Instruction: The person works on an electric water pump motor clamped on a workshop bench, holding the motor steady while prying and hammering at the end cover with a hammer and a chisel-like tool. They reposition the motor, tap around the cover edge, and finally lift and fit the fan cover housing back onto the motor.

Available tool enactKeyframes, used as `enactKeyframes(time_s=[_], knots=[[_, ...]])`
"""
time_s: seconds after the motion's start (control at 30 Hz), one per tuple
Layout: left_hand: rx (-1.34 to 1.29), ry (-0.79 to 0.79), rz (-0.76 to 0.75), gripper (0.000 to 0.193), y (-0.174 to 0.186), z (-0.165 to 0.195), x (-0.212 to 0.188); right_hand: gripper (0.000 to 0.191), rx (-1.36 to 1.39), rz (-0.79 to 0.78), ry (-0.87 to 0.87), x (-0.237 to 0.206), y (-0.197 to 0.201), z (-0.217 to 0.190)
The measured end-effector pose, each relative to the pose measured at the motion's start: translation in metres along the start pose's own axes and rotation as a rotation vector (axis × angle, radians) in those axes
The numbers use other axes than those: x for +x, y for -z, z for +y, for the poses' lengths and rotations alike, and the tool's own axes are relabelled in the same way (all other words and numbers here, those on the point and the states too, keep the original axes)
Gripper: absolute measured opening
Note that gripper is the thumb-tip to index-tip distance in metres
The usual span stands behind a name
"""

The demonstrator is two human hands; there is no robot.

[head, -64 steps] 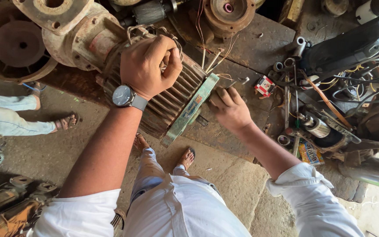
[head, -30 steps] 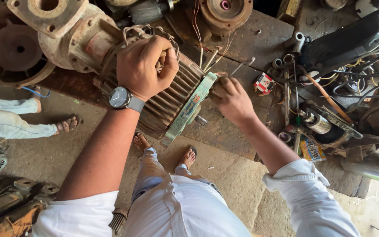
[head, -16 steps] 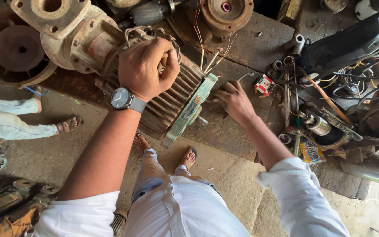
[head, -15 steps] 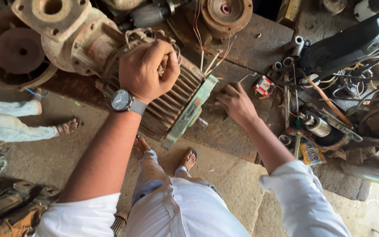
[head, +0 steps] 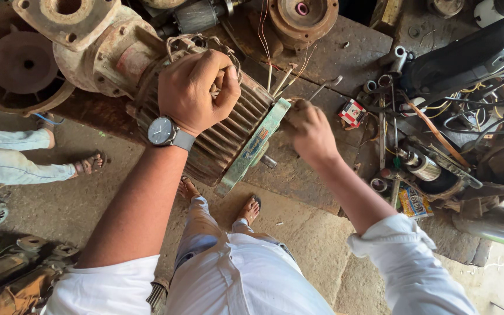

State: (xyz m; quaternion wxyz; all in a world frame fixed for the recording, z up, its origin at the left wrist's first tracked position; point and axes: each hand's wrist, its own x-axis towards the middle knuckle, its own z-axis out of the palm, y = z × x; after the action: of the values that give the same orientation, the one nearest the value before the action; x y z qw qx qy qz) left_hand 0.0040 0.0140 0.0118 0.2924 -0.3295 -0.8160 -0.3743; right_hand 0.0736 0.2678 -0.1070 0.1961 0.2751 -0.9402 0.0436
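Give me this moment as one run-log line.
left hand: fist gripping top of ribbed motor housing | right hand: closed beside green end plate, contents unclear | bench: loose parts

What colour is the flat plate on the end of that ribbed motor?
Pale green, worn and scuffed: the flat end plate, clearest in the head view.

The right hand [head: 310, 135] is motion-blurred; its grip perhaps hides a tool.
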Motion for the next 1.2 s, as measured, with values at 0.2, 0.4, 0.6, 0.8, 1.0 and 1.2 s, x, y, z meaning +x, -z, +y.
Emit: enactKeyframes(time_s=[0.2, 0.4, 0.6, 0.8, 1.0, 1.2], knots=[[-0.005, 0.011, 0.011, 0.011, -0.001, -0.001, -0.003, 0.022, 0.256, -0.072, -0.07, -0.003, -0.015, 0.025], [-0.009, 0.001, 0.009, 0.011, -0.001, -0.002, -0.004, 0.022, 0.017, -0.061, 0.037, -0.024, -0.008, 0.02], [-0.002, -0.004, 0.012, 0.011, -0.002, -0.003, -0.005, 0.022, -0.143, 0.028, 0.184, -0.013, -0.004, 0.008], [-0.008, -0.006, 0.008, 0.011, -0.002, -0.003, -0.005, 0.017, -0.236, 0.023, 0.185, -0.008, -0.003, 0.007], [-0.018, 0.013, 0.001, 0.011, -0.003, -0.003, -0.003, 0.035, 0.12, -0.238, -0.085, 0.0, -0.02, 0.029], [0.005, 0.007, 0.007, 0.008, 0.0, 0.001, -0.003, 0.041, 0.281, -0.361, 0.001, 0.017, -0.014, 0.043]])
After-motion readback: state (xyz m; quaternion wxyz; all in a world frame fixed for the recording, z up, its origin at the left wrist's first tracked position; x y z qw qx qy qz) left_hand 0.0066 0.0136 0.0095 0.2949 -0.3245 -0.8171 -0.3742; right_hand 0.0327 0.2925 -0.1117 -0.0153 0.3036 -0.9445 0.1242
